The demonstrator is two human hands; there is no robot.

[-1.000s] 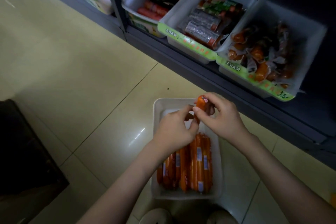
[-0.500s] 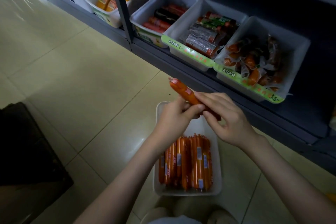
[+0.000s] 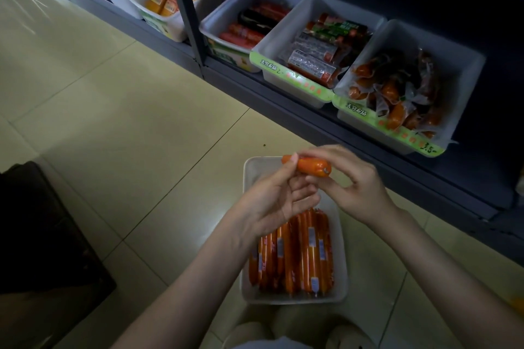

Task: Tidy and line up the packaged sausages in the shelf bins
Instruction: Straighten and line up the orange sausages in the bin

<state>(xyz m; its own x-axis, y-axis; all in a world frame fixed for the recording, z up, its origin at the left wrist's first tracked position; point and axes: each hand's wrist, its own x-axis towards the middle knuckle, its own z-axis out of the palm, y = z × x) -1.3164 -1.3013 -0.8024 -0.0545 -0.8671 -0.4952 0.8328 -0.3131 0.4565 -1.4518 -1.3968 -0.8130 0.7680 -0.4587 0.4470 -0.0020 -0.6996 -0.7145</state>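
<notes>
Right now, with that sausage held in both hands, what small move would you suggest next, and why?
Probably turn the sausage lengthwise and lay it against the row in the floor bin. The left hand and right hand hold it crosswise above the bin, while the packed ones all lie parallel.

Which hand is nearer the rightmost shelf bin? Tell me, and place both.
Right. The right hand is just in front and left of the rightmost shelf bin; the left hand is farther left, over the floor bin. Both grip one sausage.
</notes>
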